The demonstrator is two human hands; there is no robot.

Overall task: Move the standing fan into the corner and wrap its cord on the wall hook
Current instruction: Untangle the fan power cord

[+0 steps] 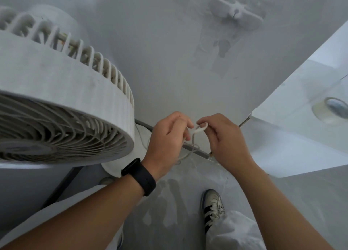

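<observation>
A white standing fan (56, 102) fills the left side, its round grille head tilted toward me, its round base (113, 169) on the floor below. A thin white cord (199, 130) forms a small loop between my hands. My left hand (167, 142), with a black wristband, grips the cord with curled fingers. My right hand (224, 138) pinches the loop between thumb and forefinger. More cord hangs beneath the hands toward the fan base. A white wall hook (235, 13) sits high on the grey wall, well above both hands.
A white table or shelf (301, 140) juts in at the right, with a roll of clear tape (330, 111) on it. A dark skirting strip (195, 149) runs along the wall foot. My sneaker (212, 208) stands on the grey floor.
</observation>
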